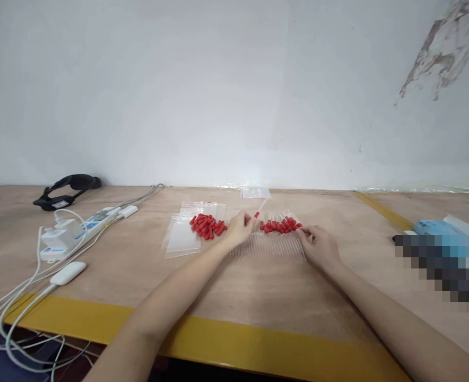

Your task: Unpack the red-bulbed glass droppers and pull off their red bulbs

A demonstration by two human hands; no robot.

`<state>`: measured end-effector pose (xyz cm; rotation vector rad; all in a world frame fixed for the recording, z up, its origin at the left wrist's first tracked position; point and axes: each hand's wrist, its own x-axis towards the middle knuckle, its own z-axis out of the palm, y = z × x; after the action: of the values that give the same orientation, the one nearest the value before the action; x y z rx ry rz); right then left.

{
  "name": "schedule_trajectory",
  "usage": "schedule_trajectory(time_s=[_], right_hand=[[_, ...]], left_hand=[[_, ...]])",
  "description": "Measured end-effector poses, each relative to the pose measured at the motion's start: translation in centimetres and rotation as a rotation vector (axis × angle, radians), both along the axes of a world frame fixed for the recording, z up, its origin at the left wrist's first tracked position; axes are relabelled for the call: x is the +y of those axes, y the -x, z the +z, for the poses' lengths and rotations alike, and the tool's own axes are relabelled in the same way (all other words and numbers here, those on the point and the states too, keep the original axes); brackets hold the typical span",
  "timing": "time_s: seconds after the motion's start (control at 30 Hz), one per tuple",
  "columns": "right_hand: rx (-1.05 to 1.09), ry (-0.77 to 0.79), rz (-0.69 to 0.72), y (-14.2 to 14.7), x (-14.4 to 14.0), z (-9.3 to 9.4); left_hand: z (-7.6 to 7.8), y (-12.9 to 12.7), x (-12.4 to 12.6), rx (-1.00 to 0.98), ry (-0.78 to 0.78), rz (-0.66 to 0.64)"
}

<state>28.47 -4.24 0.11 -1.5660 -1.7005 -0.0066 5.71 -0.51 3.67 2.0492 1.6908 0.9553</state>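
Observation:
My left hand [240,228] is closed, pinching a thin clear dropper [262,206] by its red rubber bulb, with the tube slanting up and away. To its right lies a row of finished droppers with red bulbs [278,226], their pale tubes pointing toward the wall. At the right end of that row, my right hand [319,245] is closed, its thumb and forefinger on a red bulb [298,226]. Bare clear tubes [272,248] lie side by side between my hands, partly hidden by them. Left of my left hand, loose red bulbs [207,225] form a pile.
Clear plastic bags [183,241] lie under and beside the pile, and another bag [255,193] lies by the wall. A power strip [87,233] with white cables and a black strap [67,191] occupy the left. A blue packet [437,228] sits at the right.

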Motion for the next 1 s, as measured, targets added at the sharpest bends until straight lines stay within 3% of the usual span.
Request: schedule_trajectory(time_s=[0.1,0.17,0.3,0.43,0.6,1.0], right_hand=[[-0.060,-0.311,0.148,1.2,-0.5,0.2],[-0.179,-0.392,0.250,2.4,-1.1,0.6],[-0.434,-0.388,0.446,4.7,-2.4,0.8],[-0.514,-0.383,0.497,6.0,-2.8,0.2],[-0.504,-0.397,0.524,6.5,-2.7,-0.6],[-0.475,-0.425,0.668,6.9,-2.9,-1.2]], left_hand=[[-0.2,2.7,-3.2,0.133,-0.186,-0.197],[-0.8,4.2,-4.9,0.240,-0.305,-0.287],[-2.5,5.9,-6.4,0.317,-0.443,-0.376],[-3.5,6.0,-6.5,0.309,-0.520,-0.411],[-2.8,4.9,-7.0,0.341,-0.556,-0.388],[-2.6,3.6,-7.0,0.543,-0.567,-0.515]])
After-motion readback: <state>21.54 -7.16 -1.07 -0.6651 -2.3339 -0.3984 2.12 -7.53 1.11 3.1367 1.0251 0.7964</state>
